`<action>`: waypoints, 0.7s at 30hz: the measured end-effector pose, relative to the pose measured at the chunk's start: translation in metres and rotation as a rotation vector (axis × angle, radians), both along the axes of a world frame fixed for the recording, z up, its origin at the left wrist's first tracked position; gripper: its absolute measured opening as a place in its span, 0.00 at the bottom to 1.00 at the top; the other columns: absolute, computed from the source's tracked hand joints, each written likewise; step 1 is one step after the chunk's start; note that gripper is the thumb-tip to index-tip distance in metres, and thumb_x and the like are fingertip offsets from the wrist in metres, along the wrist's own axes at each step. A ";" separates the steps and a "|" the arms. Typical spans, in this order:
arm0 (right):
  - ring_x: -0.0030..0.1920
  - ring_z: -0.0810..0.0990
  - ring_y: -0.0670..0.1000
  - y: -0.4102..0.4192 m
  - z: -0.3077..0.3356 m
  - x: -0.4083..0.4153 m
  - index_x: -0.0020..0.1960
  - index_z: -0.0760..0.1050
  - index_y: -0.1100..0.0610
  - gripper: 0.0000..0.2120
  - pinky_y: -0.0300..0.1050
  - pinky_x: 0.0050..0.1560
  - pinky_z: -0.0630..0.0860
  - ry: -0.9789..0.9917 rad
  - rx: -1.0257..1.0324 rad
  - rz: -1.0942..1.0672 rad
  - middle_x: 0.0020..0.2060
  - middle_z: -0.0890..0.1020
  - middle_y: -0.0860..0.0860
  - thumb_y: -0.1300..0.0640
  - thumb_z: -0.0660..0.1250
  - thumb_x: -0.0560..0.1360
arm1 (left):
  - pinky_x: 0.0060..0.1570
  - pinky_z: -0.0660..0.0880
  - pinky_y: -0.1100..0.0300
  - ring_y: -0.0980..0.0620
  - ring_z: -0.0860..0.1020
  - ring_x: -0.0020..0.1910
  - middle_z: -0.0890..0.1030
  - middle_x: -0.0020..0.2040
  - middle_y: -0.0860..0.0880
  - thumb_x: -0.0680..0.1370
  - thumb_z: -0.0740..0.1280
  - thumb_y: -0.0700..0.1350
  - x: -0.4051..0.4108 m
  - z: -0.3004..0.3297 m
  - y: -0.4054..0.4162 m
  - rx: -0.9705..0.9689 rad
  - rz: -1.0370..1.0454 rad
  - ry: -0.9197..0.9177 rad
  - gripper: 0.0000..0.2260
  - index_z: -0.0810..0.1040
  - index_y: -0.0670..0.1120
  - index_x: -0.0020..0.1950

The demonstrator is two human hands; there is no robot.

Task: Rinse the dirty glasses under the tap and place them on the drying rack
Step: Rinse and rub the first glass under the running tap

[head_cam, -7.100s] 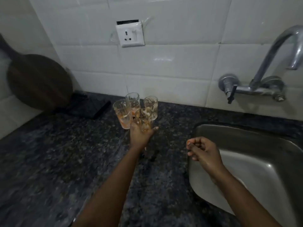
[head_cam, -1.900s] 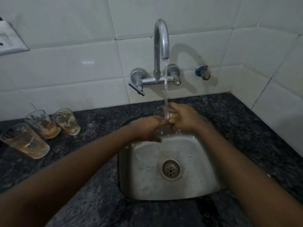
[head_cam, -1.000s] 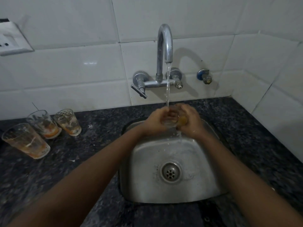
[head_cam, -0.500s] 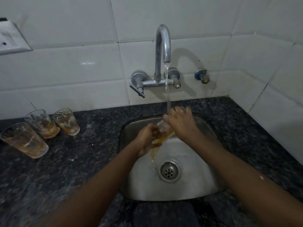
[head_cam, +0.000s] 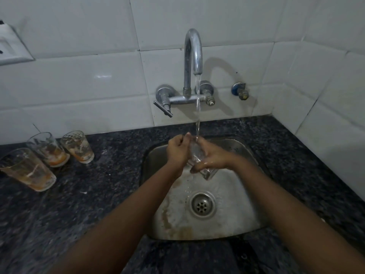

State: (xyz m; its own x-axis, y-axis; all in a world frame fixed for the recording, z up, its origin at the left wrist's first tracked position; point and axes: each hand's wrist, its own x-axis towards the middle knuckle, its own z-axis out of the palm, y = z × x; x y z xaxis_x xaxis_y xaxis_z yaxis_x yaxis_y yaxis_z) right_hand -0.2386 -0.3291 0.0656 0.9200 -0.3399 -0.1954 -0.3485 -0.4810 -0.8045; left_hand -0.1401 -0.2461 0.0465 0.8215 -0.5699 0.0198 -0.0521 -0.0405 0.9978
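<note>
- The clear glass (head_cam: pixel 199 161) you're rinsing sits over the back of the steel sink (head_cam: pixel 233 220), right under the running stream (head_cam: pixel 198 107) from the tap (head_cam: pixel 192 54).
- Its long axis tilts: the mouth is up and away from you, catching the water, and the thick base (head_cam: pixel 209 173) points down and towards your right.
- Your right hand (head_cam: pixel 214 158) has it, fingers (head_cam: pixel 197 167) wrapped round the lower half and wet, the wrist coming in from the right.
- Your left hand (head_cam: pixel 176 151) is curled up against the glass's left side near the rim; fingers are bent, but whether they grip the glass or only rest there, you can't tell from here.
- Both forearms reach in from the bottom and meet above the drain (head_cam: pixel 201 204).
- Water drips off the glass into the basin, which shows orange stains on its left side.
- Out on the dark granite counter (head_cam: pixel 88 204) to your left, three dirty glasses (head_cam: pixel 49 150) stand in a cluster, orange residue in their bottoms.
- White tiled wall (head_cam: pixel 88 86) behind, a socket plate (head_cam: pixel 11 48) at the far left edge.
</note>
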 end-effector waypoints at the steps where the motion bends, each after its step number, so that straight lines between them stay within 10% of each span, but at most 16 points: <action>1: 0.54 0.79 0.59 -0.004 0.001 -0.005 0.74 0.56 0.53 0.46 0.55 0.52 0.79 -0.030 0.367 -0.039 0.62 0.75 0.60 0.58 0.76 0.62 | 0.28 0.69 0.62 0.56 0.69 0.24 0.70 0.27 0.49 0.79 0.62 0.46 0.000 0.001 0.002 -0.058 -0.063 0.019 0.16 0.69 0.47 0.31; 3: 0.45 0.82 0.62 -0.007 -0.003 -0.013 0.70 0.62 0.55 0.35 0.56 0.42 0.81 -0.101 0.831 -0.066 0.53 0.79 0.63 0.63 0.70 0.66 | 0.25 0.68 0.65 0.58 0.69 0.22 0.70 0.26 0.49 0.79 0.62 0.46 -0.002 0.005 0.004 -0.125 -0.156 0.029 0.15 0.70 0.46 0.32; 5: 0.42 0.83 0.60 -0.004 -0.005 -0.017 0.68 0.65 0.60 0.31 0.52 0.40 0.81 -0.138 0.849 -0.122 0.47 0.81 0.61 0.66 0.70 0.67 | 0.26 0.69 0.65 0.57 0.70 0.24 0.71 0.28 0.48 0.80 0.61 0.46 -0.001 0.010 0.001 -0.070 -0.188 -0.064 0.15 0.71 0.45 0.33; 10: 0.57 0.76 0.57 0.025 0.000 -0.002 0.70 0.60 0.58 0.42 0.47 0.47 0.74 0.044 -0.572 -0.245 0.60 0.73 0.55 0.60 0.78 0.62 | 0.41 0.74 0.54 0.45 0.75 0.35 0.76 0.34 0.41 0.81 0.56 0.52 -0.003 0.028 -0.018 0.401 -0.220 -0.361 0.22 0.75 0.40 0.33; 12: 0.59 0.75 0.59 0.028 -0.001 0.003 0.73 0.54 0.58 0.45 0.50 0.48 0.73 0.045 -0.798 -0.275 0.62 0.70 0.57 0.55 0.76 0.64 | 0.43 0.74 0.52 0.40 0.78 0.39 0.80 0.39 0.34 0.81 0.56 0.52 -0.005 0.032 -0.023 0.396 -0.105 -0.431 0.24 0.79 0.34 0.40; 18: 0.44 0.83 0.58 -0.004 0.005 -0.006 0.56 0.74 0.58 0.21 0.54 0.44 0.80 -0.258 0.721 -0.180 0.43 0.83 0.55 0.64 0.71 0.64 | 0.24 0.71 0.64 0.54 0.71 0.18 0.73 0.18 0.50 0.80 0.59 0.50 0.016 0.038 -0.014 0.009 -0.162 -0.093 0.22 0.72 0.43 0.28; 21: 0.40 0.83 0.54 -0.003 0.003 -0.004 0.61 0.71 0.61 0.23 0.51 0.39 0.80 -0.217 0.682 -0.247 0.44 0.82 0.56 0.66 0.70 0.67 | 0.27 0.72 0.62 0.51 0.72 0.21 0.74 0.24 0.45 0.80 0.58 0.52 0.019 0.042 -0.017 0.065 -0.215 -0.125 0.22 0.72 0.43 0.29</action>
